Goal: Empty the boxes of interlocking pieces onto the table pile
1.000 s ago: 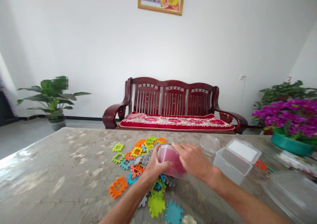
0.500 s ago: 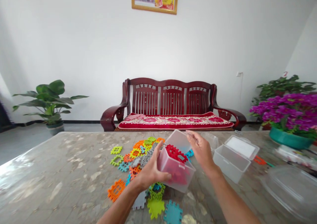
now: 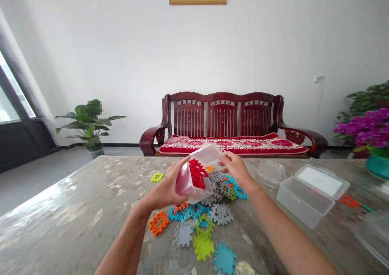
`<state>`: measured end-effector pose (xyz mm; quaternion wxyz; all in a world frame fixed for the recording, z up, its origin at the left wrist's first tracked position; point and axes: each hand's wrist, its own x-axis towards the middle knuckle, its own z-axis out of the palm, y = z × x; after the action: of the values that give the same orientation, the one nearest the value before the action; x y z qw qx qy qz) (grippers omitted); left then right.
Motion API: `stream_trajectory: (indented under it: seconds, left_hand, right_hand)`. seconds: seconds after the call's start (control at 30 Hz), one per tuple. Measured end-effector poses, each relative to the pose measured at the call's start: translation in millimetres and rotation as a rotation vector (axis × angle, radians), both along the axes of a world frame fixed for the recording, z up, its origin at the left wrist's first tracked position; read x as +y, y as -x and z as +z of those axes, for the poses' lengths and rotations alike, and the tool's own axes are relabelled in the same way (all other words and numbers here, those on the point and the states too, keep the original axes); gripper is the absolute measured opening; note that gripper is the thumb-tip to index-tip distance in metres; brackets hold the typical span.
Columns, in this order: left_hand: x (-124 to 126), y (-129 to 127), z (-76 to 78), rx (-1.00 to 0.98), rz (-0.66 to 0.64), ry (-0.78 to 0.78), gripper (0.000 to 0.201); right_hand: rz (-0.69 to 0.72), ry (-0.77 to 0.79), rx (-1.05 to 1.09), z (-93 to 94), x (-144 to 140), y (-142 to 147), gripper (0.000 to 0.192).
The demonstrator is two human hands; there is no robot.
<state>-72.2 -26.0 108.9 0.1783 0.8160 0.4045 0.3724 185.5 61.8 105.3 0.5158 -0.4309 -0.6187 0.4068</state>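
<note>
Tilted further since a moment ago, the clear box (image 3: pixel 194 180) of red tiles (image 3: pixel 197 173) sits gripped in my left hand (image 3: pixel 165 190) above the tile pile (image 3: pixel 200 218); my right hand (image 3: pixel 237 170) pinches its hinged lid (image 3: pixel 208 155) open.

Marble table (image 3: pixel 75 210) bears colourful tiles (image 3: pixel 200 226) and clear boxes (image 3: pixel 306 198).

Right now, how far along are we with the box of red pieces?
Done: the clear box is lifted off the table, lid swung open. In hand: the left hand grips the tipped box while the right hand holds the lid back; red pieces sit at its mouth. Left: none look spilled yet; the loose pile below shows orange, blue, green and grey pieces. A second open box stands alongside.
</note>
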Motion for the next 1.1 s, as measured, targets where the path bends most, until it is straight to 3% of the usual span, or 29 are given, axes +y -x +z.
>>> stream_trajectory:
  seconds: [0.1, 0.2, 0.33, 0.57, 0.77, 0.97, 1.1]
  left_hand:
    - [-4, 14, 5.3, 0.147, 0.142, -0.193, 0.102]
    - [-5, 22, 5.1, 0.268, 0.223, -0.289, 0.091]
    - [-2, 25, -0.7, 0.381, 0.279, -0.295, 0.080]
    - [7, 25, -18.1, 0.436, 0.264, -0.182, 0.091]
    - [10, 26, -21.8, 0.326, 0.219, -0.087, 0.086]
    - [23, 29, -36.1, 0.077, 0.446, 0.112, 0.100]
    - [28, 35, -38.8, -0.090, 0.399, 0.165, 0.101]
  right_hand:
    - [0.072, -0.038, -0.026, -3.5, 7, 25, 0.027]
    - [0.075, -0.162, -0.163, -17.9, 14, 41, 0.021]
    - [0.043, -0.213, -0.293, -45.3, 19, 48, 0.020]
    - [-0.010, -0.067, -0.119, -86.9, 25, 46, 0.024]
    - [-0.047, 0.052, 0.071, -88.0, 18, 48, 0.026]
    - [-0.057, 0.097, 0.205, -86.5, 16, 50, 0.033]
    - [-0.104, 0.075, 0.251, -90.9, 19, 49, 0.037]
